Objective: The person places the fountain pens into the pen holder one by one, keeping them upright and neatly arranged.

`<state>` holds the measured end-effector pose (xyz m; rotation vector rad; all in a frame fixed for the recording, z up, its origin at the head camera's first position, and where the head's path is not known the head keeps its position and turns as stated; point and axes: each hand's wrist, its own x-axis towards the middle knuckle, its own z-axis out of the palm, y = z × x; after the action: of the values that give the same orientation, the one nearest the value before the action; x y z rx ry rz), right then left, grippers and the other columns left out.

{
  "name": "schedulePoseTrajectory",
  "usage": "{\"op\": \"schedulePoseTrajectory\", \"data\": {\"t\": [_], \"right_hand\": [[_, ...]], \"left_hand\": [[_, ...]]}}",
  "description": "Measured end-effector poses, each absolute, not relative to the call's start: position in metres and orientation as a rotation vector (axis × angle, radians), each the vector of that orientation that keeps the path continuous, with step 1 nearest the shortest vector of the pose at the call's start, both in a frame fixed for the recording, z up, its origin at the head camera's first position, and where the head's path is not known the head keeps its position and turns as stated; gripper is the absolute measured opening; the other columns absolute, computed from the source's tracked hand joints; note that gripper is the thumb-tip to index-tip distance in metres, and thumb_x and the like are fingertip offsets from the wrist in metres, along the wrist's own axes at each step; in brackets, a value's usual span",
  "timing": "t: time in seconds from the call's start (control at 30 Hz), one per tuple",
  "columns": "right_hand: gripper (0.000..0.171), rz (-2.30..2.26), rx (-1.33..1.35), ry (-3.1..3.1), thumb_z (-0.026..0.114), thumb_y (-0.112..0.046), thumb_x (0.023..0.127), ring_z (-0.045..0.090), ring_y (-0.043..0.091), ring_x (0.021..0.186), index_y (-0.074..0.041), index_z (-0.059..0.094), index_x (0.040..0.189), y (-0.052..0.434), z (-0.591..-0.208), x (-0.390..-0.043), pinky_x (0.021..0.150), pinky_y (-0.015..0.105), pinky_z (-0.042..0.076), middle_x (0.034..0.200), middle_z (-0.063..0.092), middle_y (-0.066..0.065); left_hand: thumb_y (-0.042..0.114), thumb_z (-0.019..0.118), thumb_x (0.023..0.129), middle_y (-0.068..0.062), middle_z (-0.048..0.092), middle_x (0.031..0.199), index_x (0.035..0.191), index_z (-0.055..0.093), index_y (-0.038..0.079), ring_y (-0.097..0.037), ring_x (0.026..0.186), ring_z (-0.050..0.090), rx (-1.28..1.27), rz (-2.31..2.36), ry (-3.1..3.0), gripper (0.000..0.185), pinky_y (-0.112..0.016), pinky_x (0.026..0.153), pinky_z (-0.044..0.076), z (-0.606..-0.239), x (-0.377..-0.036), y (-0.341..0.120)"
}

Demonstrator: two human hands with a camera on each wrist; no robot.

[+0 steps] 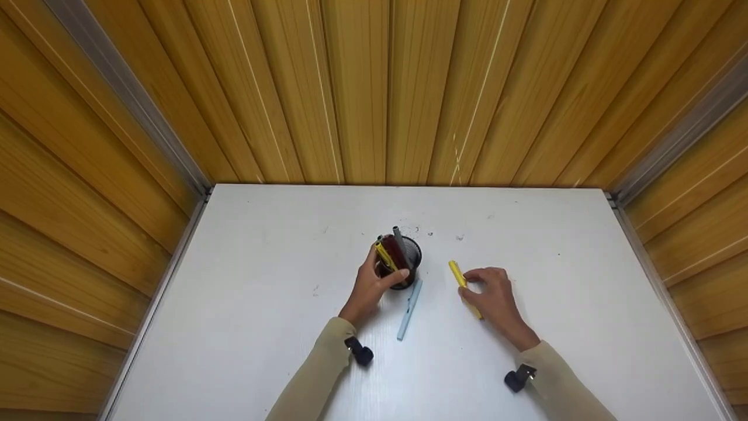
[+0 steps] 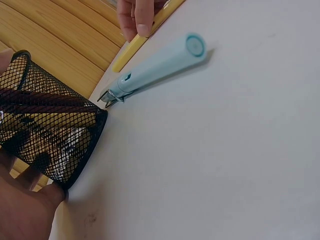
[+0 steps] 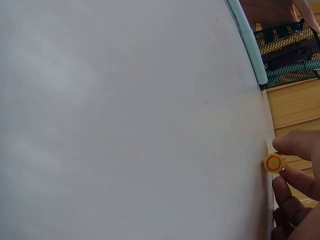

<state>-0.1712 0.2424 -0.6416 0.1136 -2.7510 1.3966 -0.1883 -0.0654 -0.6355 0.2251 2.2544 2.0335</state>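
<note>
A black mesh pen holder (image 1: 415, 252) stands on the white table, with a dark red item, a grey pen (image 1: 398, 235) and a yellow pen (image 1: 383, 255) poking out of its top. My left hand (image 1: 367, 287) grips the holder from the left, thumb across its near side. To the right, my right hand (image 1: 494, 296) pinches a second yellow pen (image 1: 456, 273) between thumb and fingers, close over the tabletop. In the right wrist view this pen's round end (image 3: 273, 162) shows at the fingertips. Between the hands lies a capped light blue pen (image 2: 155, 65), near the holder's base.
The white table (image 1: 263, 245) meets slatted wood-look walls (image 1: 385, 93) at the back and sides, with metal rails (image 1: 648, 161) in the corners. Small dark marks dot the tabletop behind the holder. Each sleeve carries a small black wrist camera (image 1: 359, 352).
</note>
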Motion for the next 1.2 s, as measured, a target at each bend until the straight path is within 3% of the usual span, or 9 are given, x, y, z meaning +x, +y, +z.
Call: {"op": "schedulePoseTrajectory", "data": {"t": [0.47, 1.2], "right_hand": [[0.032, 1.308, 0.271, -2.72, 0.091, -0.002, 0.088, 0.051, 0.032, 0.122, -0.004, 0.079, 0.118, 0.247, -0.651, -0.171, 0.107, 0.048, 0.036, 0.11, 0.073, 0.01], [0.028, 1.28, 0.313, -2.598, 0.089, 0.006, 0.084, 0.055, 0.027, 0.112, -0.005, 0.079, 0.109, 0.243, -0.663, -0.172, 0.099, 0.038, 0.037, 0.1, 0.072, 0.004]], "left_hand": [[0.039, 0.081, 0.096, -0.012, 0.055, 0.16, 0.175, 0.027, 0.014, -0.032, 0.156, 0.045, 0.227, 2.053, 2.229, 0.099, -0.051, 0.126, 0.039, -0.635, -0.188, -0.066], [0.037, 0.082, 0.096, -0.011, 0.058, 0.156, 0.172, 0.033, 0.013, -0.032, 0.152, 0.05, 0.249, 2.066, 2.241, 0.093, -0.051, 0.125, 0.041, -0.636, -0.189, -0.07]]}}
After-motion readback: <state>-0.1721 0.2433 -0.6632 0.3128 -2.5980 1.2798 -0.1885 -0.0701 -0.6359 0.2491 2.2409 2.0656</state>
